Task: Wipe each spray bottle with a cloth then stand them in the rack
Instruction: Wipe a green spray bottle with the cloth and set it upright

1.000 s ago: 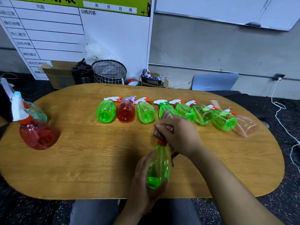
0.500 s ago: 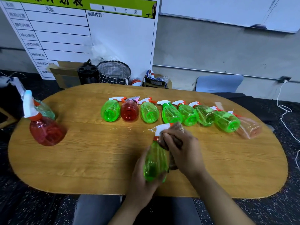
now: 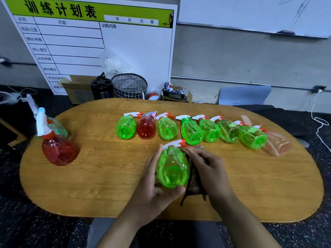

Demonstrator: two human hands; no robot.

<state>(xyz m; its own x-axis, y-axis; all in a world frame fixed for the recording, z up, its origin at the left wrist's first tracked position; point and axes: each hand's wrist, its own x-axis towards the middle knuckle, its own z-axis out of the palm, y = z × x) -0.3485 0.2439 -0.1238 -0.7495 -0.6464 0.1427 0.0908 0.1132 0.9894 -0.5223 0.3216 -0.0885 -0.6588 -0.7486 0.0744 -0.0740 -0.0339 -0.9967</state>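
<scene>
Wiping is under way: the left hand (image 3: 152, 190) grips a green spray bottle (image 3: 172, 167) above the surface (image 3: 107, 176), base toward the camera, while the right hand (image 3: 209, 169) presses a brown cloth (image 3: 194, 185) against its side. Next, likely, standing it upright; no rack is visible.

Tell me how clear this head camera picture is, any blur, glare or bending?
Head view: wide-angle bending curves the table edge and tilts the wall chart; soft overall, slight blur on the right hand with the cloth; even light, faint sheen on the held green bottle.
</scene>
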